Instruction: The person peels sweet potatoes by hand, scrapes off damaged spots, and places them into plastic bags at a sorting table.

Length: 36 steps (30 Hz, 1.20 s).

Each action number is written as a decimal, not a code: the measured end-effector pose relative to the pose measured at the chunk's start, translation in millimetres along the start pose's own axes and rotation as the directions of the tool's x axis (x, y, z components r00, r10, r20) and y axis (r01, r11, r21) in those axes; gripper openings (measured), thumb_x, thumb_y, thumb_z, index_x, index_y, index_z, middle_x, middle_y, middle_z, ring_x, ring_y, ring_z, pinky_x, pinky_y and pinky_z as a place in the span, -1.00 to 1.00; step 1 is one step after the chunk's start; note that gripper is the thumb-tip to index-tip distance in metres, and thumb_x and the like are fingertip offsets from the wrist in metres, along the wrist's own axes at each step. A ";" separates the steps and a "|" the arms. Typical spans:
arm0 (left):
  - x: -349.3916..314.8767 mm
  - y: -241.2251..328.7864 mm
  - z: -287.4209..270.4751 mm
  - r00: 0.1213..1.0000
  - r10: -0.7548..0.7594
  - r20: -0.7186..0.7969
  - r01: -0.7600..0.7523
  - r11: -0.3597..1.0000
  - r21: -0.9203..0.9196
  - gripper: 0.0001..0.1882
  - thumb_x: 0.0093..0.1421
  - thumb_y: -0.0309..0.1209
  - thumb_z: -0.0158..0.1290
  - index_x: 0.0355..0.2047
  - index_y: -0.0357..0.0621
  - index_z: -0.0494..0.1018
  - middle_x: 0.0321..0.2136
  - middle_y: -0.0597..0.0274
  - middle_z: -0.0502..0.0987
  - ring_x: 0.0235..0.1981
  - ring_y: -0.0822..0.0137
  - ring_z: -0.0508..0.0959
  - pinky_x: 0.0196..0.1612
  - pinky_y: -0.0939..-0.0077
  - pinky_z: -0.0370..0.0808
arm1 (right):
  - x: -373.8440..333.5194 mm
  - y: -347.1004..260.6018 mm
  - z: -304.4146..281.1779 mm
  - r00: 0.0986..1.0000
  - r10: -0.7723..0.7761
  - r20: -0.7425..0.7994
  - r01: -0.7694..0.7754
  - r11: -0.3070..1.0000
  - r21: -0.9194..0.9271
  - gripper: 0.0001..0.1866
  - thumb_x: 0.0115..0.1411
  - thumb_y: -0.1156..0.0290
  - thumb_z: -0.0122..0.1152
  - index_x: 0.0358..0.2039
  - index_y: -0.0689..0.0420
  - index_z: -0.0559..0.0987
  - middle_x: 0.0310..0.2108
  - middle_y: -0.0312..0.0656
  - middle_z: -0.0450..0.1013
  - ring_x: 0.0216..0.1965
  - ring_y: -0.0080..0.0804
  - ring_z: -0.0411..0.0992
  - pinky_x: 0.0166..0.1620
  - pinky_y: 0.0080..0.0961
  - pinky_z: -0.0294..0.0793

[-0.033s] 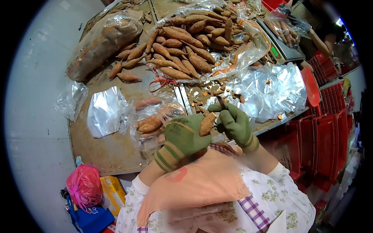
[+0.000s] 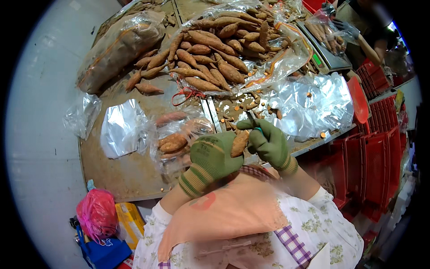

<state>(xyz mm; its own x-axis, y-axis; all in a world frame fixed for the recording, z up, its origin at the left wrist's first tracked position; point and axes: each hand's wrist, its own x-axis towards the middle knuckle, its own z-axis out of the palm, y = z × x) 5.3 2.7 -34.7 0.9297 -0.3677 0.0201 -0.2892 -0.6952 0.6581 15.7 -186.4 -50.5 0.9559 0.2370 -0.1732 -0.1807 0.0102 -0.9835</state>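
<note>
My left hand (image 2: 214, 154), in a green knit glove with striped cuff, is closed round a short sweet potato (image 2: 239, 144), whose upper end shows a pale cut face. Just to its right, my right hand (image 2: 270, 142), gloved alike, grips a small knife (image 2: 251, 119). The dark blade points up and a bit of teal handle shows between the fingers. Beside my left hand lies a clear plastic bag (image 2: 197, 117) with several sweet potatoes in it. Small cut-off ends (image 2: 236, 108) are scattered on the table beyond my hands.
A large heap of sweet potatoes (image 2: 210, 54) lies on an opened plastic sack at the far side. A full sack (image 2: 121, 49) lies far left. Flat clear bags (image 2: 313, 105) spread at right, others (image 2: 123, 130) at left. Red crates (image 2: 367, 166) stand right. A co-worker's gloved hand (image 2: 347, 28) holds a bag by a scale.
My right hand and the knife have shifted slightly left, and the blade tilts a little more to the left. My left hand keeps its hold on the sweet potato.
</note>
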 end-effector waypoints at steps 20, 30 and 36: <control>-31.8 -30.8 0.4 0.879 0.406 -0.251 -0.366 0.911 0.191 -0.51 -0.16 -0.41 0.34 -0.12 -0.07 0.60 -0.08 -0.18 0.54 -0.23 -0.10 0.62 -0.25 0.17 0.58 | 16.2 22.7 -1.0 0.969 0.026 -0.244 0.005 0.992 0.127 -0.61 0.41 0.12 0.13 -0.32 0.25 0.57 -0.63 -0.45 0.31 -0.62 -0.73 0.20 -0.55 -0.67 0.17; -35.0 -37.8 13.0 0.883 0.387 -0.264 -0.335 0.915 0.224 -0.53 -0.18 -0.41 0.37 -0.16 0.02 0.60 -0.08 -0.20 0.51 -0.21 -0.14 0.60 -0.21 0.11 0.60 | 14.7 20.9 11.3 0.994 0.045 -0.095 -0.046 0.999 -0.006 -0.58 0.34 0.08 0.20 -0.46 0.20 0.54 -0.67 -0.41 0.33 -0.62 -0.74 0.22 -0.57 -0.66 0.16; -32.7 -38.7 7.3 0.859 0.416 -0.299 -0.366 0.907 0.208 -0.56 -0.18 -0.41 0.35 -0.20 0.02 0.61 -0.08 -0.22 0.51 -0.22 -0.13 0.61 -0.21 0.11 0.60 | 41.4 44.3 -25.8 0.929 0.108 -0.355 0.073 0.884 0.461 -0.64 0.44 0.13 0.10 -0.15 0.22 0.56 -0.66 -0.47 0.21 -0.78 -0.74 0.00 -0.74 -0.74 -0.06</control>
<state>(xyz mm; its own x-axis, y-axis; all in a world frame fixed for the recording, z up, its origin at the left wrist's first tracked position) -15.5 37.1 -66.2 0.7466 -0.4199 0.5160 -0.6503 -0.6244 0.4328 53.3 -201.2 -102.6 0.9503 -0.1235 -0.2858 -0.1965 0.4740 -0.8583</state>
